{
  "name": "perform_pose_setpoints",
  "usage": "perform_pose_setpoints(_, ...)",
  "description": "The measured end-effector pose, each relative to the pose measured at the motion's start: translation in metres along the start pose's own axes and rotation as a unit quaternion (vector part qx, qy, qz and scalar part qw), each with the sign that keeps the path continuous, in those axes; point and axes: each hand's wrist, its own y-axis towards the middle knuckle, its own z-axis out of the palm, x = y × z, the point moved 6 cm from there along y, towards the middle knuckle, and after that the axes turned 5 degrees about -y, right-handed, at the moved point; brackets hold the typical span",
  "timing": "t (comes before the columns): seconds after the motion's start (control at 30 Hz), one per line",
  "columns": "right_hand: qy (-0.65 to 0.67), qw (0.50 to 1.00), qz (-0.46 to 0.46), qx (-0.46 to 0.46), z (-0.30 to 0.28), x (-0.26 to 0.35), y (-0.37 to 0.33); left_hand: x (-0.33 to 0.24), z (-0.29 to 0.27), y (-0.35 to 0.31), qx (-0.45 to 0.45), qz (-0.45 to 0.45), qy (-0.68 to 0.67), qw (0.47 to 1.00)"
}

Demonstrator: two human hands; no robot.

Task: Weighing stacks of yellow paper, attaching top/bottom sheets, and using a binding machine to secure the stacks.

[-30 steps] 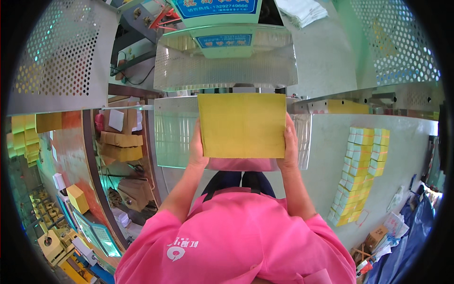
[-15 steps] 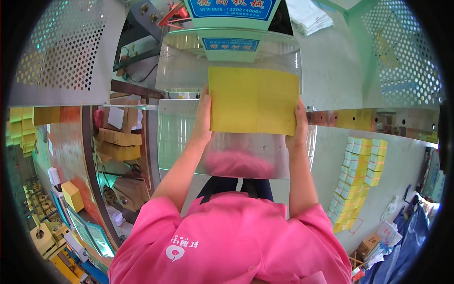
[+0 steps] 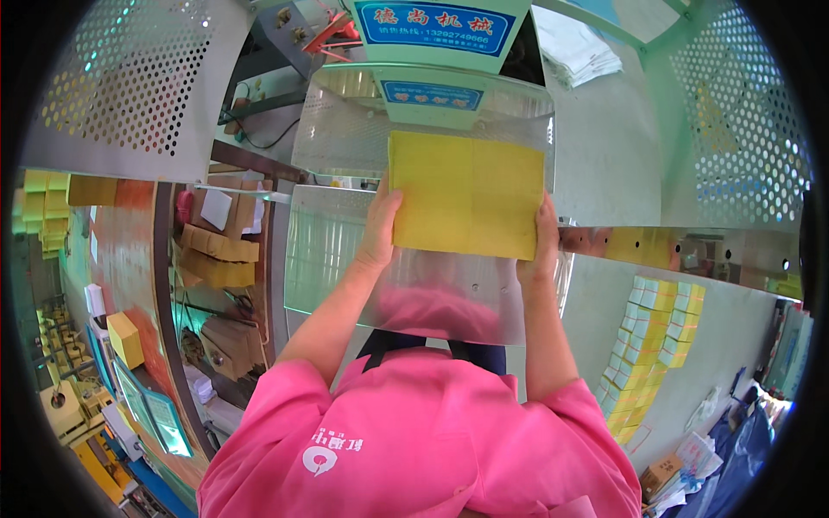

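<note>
Farther forward from the chest than a second ago, the flat yellow rectangular paper-like piece [image 3: 468, 196] spans both bare hands.

Below in view lies the wearer's pink short-sleeved cloth shirt [image 3: 414, 423]; ahead, a polished, mirror-like metal plate [image 3: 501, 289] shows beneath and nearer than the yellow piece, whose contact with it cannot be told. Both forearms reach forward, the left slanting inward, the right nearly straight. The left hand [image 3: 381, 226] grasps the piece's left edge, thumb lying along it; the right hand [image 3: 541, 242] grasps the opposite edge toward its near corner. Fingers underneath are hidden.
</note>
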Motion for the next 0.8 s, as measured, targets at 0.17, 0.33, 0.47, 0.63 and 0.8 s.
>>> perform_pose_setpoints(0.17, -0.006, 1.000, 0.009, -0.003, 0.000, -0.003, 0.003, 0.001, -0.002, -0.001, -0.027, 0.002, 0.037, 0.999)
perform_pose_setpoints(0.33, 0.010, 1.000, -0.012, -0.027, -0.003, 0.001, 0.001, 0.006, 0.001, -0.002, -0.028, -0.015, 0.036, 0.999)
perform_pose_setpoints(0.47, 0.046, 0.998, -0.028, 0.017, -0.010, 0.002, 0.002, 0.009, 0.018, 0.002, -0.029, -0.020, 0.035, 0.999)
perform_pose_setpoints(0.63, 0.027, 0.998, 0.030, -0.057, -0.020, -0.006, -0.004, 0.020, 0.011, 0.007, -0.001, -0.037, 0.040, 0.999)
perform_pose_setpoints(0.8, 0.056, 0.996, 0.038, -0.051, -0.019, -0.005, -0.001, 0.023, 0.015, 0.005, -0.023, -0.043, 0.035, 0.998)
